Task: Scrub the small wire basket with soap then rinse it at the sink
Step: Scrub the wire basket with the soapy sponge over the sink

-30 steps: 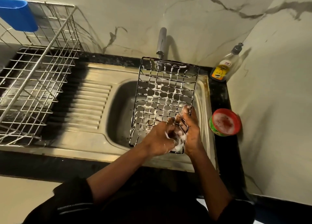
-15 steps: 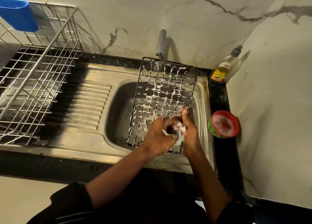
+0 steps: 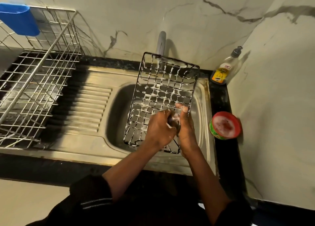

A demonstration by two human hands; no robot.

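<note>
Dark wire basket (image 3: 164, 93) (tilted over the sink (image 3: 117, 116)) carries white suds throughout.

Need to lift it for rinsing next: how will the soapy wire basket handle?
Probably slippery: suds coat the wire basket, where the right hand grips its rim. Likely stiff: it holds shape tilted over the sink while the left hand grips a scrubber on it. Probably light, being open mesh.
</note>
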